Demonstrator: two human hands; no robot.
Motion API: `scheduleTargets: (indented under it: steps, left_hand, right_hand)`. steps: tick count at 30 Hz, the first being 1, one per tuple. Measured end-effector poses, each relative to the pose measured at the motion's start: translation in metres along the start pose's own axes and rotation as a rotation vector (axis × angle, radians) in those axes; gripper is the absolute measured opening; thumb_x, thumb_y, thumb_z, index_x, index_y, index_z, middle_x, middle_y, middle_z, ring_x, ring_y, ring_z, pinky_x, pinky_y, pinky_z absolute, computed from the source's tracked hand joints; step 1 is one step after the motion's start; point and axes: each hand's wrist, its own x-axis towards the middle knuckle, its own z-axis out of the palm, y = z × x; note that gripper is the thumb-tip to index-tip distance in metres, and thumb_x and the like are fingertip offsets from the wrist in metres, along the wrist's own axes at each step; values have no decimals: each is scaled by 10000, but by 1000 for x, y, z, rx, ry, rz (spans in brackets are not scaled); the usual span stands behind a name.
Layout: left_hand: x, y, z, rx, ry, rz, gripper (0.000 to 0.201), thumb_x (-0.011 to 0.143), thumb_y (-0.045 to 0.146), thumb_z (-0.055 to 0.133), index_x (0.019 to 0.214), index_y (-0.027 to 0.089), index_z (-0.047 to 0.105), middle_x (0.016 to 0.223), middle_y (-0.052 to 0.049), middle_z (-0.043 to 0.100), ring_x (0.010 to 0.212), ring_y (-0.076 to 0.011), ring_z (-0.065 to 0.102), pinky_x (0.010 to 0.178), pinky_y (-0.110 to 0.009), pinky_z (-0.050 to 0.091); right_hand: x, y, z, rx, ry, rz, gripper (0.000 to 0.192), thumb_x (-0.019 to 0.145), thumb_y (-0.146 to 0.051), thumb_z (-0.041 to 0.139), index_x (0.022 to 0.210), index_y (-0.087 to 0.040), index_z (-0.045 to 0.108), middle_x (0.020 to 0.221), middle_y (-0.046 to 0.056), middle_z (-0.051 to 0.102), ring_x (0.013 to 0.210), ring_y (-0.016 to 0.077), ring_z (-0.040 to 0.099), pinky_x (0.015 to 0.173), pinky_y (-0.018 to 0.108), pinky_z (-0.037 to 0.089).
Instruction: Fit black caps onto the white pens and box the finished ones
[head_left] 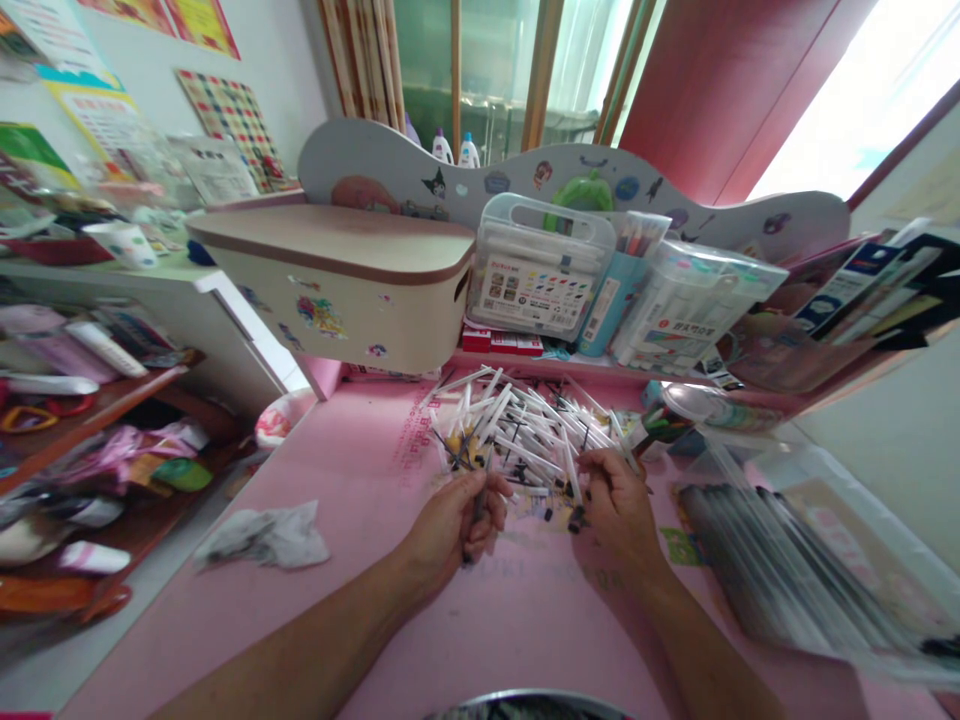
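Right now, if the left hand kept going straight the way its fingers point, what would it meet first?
The left hand, closed on a dark pen, points up and away across the pink desk. It would likely first meet the pile of white pens just ahead, though depth is hard to judge.

You have bright daylight pouring in from the window (862,110) at upper right, blown out to pure white there. The pink desk (360,500) is evenly lit, with only soft shadows under your hands. The wide lens bends the edges hard: the shelves (90,420) at left and the plastic sleeve (810,560) at right smear and blur. The pens (517,425) in the centre stay fairly sharp.
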Motion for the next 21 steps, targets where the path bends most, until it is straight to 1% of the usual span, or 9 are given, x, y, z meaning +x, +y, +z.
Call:
scheduleTargets:
  steps: [3, 6, 8, 11, 15, 17, 21]
  left_hand:
    - [1, -2, -2, 26, -15, 4, 312, 899, 392, 516, 874, 125, 676, 601, -28, 605, 392, -54, 290, 361, -174, 197]
    - [2, -5, -4, 54, -34, 11, 315, 898, 394, 516, 885, 126, 681, 603, -29, 615, 392, -55, 290, 361, -175, 202]
    - [1, -5, -4, 75, -37, 15, 318, 893, 401, 523, 884, 126, 681, 599, -28, 616, 389, -56, 289, 358, -177, 201]
    - [1, -5, -3, 99, -32, 22, 321, 883, 416, 544, 889, 124, 678, 603, -27, 620, 388, -53, 293, 359, -176, 201]
    - [1, -4, -1, 116, -21, 10, 323, 868, 430, 569, 893, 125, 672, 605, -22, 624, 375, -45, 298, 357, -172, 195]
    - [1, -4, -1, 125, -19, 3, 323, 864, 431, 576, 893, 124, 670, 605, -20, 623, 371, -43, 303, 357, -171, 191]
    - [0, -4, -1, 135, -24, 5, 323, 881, 428, 557, 905, 124, 666, 611, -18, 623, 375, -43, 311, 362, -172, 192]
  right_hand:
    - [3, 3, -2, -7, 11, -19, 223, 830, -167, 417, 905, -213, 622, 883, 40, 662, 881, 211, 595, 780, 331, 443]
    - [5, 7, -1, -54, -9, -52, 186, 824, -172, 445, 885, -202, 618, 857, 41, 644, 839, 205, 584, 755, 324, 436]
    - [5, 8, 0, -126, -56, -81, 165, 828, -180, 468, 858, -197, 629, 853, 46, 626, 823, 205, 572, 750, 331, 426]
    - [3, 9, 4, -262, -136, -154, 149, 827, -176, 514, 812, -196, 661, 873, 60, 598, 850, 218, 553, 774, 350, 408]
    - [-1, 6, 8, -429, -180, -239, 132, 824, -161, 570, 789, -192, 693, 879, 76, 570, 875, 237, 523, 782, 362, 390]
    - [-2, 2, 8, -458, -206, -261, 119, 829, -164, 589, 789, -194, 698, 878, 71, 563, 885, 238, 515, 788, 362, 386]
    - [-5, -5, 11, -438, -297, -304, 117, 814, -136, 606, 798, -204, 700, 894, 65, 563, 889, 228, 512, 783, 352, 394]
